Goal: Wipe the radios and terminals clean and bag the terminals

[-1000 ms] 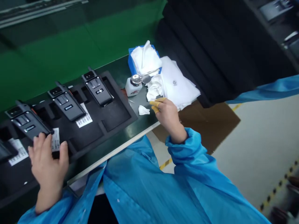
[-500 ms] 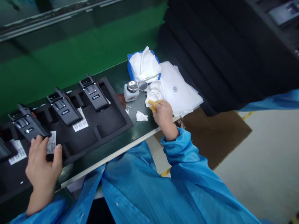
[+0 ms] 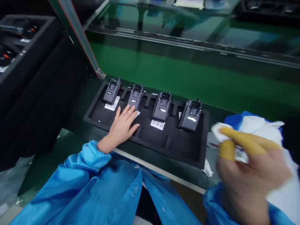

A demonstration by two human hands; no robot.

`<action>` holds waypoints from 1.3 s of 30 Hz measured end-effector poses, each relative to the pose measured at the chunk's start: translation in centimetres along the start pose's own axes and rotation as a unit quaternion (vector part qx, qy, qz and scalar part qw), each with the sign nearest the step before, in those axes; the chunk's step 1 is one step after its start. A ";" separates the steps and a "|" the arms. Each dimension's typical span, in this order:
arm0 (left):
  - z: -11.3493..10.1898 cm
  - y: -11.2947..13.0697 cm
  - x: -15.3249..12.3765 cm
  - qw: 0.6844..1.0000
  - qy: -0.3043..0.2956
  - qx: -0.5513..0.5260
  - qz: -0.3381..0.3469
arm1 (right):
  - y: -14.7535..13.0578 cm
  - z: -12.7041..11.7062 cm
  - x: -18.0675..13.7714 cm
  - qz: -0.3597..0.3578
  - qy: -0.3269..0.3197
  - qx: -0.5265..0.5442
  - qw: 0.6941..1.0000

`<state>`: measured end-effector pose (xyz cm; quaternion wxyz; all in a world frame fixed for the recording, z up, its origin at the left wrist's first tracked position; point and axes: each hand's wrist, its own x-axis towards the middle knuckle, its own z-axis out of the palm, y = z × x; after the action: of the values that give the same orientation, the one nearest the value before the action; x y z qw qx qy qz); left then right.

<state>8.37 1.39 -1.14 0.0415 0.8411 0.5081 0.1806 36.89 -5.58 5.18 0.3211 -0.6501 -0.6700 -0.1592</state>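
Several black walkie-talkies lie in a row in a black foam tray (image 3: 181, 143), with white barcode labels beside or under them. My left hand (image 3: 123, 125) rests with its fingers spread on the lower end of the second walkie-talkie (image 3: 135, 95) from the left. At the right, my right hand (image 3: 250, 165), blurred and wearing yellow finger covers, is raised near the camera. Between thumb and fingertips it pinches a small folded white cloth (image 3: 217, 132). The rightmost walkie-talkie (image 3: 190, 115) is the one nearest to that hand.
A blue box (image 3: 234, 120) filled with white cloths (image 3: 260, 125) stands behind my right hand. A white scrap (image 3: 207, 168) lies by the tray's right corner. Stacked black trays (image 3: 44, 84) rise at the left, and a metal-edged frame (image 3: 78, 34) stands beside them.
My view has swung left. My right hand has come up from the crumpled white cloth by the blue box and now holds a small white cloth. My left hand stays on the same walkie-talkie.
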 end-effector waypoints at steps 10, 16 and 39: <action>1.0 -0.8 -0.8 0.998 0.039 -0.018 0.040 | -8.8 16.1 7.1 -0.130 -0.192 -0.031 0.972; 0.9 -0.7 -0.6 0.998 0.048 -0.027 0.044 | -9.9 16.0 5.5 -0.231 -0.172 -0.078 0.955; 0.9 -0.5 -0.4 0.998 0.021 -0.057 0.030 | -8.9 13.9 4.0 -0.265 -0.176 -0.039 0.947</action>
<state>8.09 1.40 -2.16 0.0733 0.8480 0.4726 0.2283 25.29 5.36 -0.74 0.1185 -0.4785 -0.8575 -0.1471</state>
